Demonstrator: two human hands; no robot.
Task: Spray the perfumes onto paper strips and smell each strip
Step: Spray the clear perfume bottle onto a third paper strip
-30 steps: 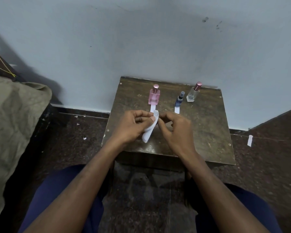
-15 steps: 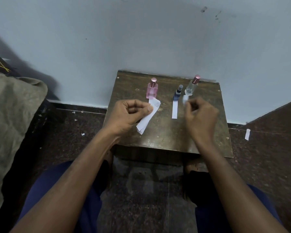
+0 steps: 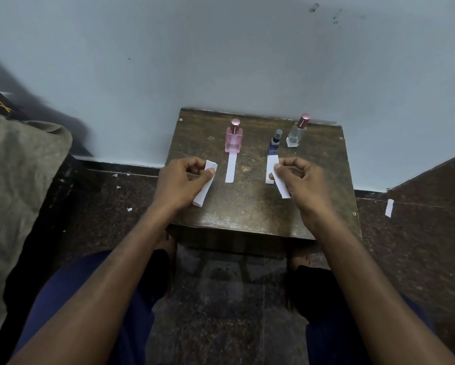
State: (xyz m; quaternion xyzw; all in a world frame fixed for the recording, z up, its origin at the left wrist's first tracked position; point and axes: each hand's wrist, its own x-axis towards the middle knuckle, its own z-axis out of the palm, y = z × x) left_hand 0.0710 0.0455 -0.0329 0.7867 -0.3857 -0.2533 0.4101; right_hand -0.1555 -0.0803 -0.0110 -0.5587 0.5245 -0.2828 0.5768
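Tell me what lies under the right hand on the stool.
A paper strip lies flat before the blue bottle; the right hand, pinching another strip, covers part of it. Anything else beneath is hidden.

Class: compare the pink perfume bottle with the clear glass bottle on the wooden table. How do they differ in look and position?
The pink square perfume bottle is tinted pink; the clear glass bottle is colourless. The pink bottle stands left on the dark wooden table, the clear one far right. A white paper strip lies before the pink bottle, none before the clear one. Both stand upright with rosy caps.
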